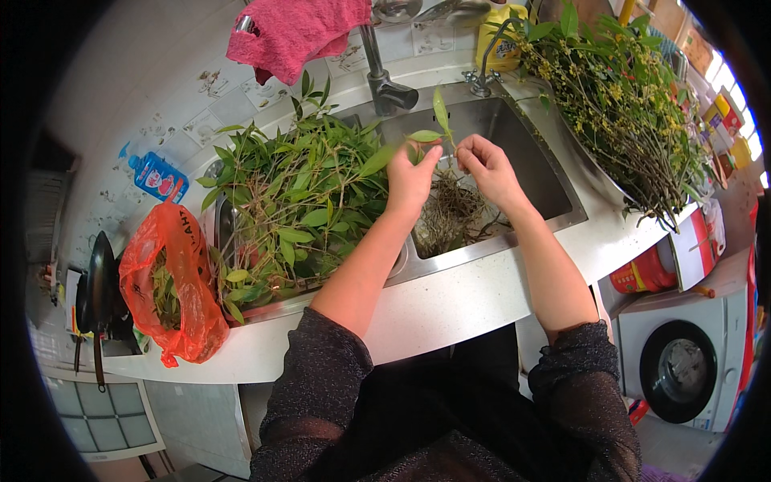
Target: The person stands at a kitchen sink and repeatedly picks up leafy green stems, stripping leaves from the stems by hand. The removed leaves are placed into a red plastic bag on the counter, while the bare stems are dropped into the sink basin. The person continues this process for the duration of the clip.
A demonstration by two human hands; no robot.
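Observation:
Above the right basin of a stainless steel sink [545, 181], my left hand [412, 175] and my right hand [488, 169] hold a small leafy sprig [441, 111] between them. My left fingers are closed near its leaves, and my right thumb and fingertips pinch its thin stem. Below them, a tangle of brown roots or stalks [452, 211] lies in the basin. A large heap of cut leafy branches [301, 193] covers the left basin, beside my left forearm. More branches with small yellow flowers [614, 102] rest in a wide metal bowl [593, 162] on the right.
A red plastic bag [199, 283] holding leaves stands left on the white counter [446, 313], near a blue pump bottle [158, 176] and a black pan [99, 283]. A faucet [391, 90] rises behind the sink, beneath a pink towel [301, 30]. A washing machine [680, 361] stands lower right.

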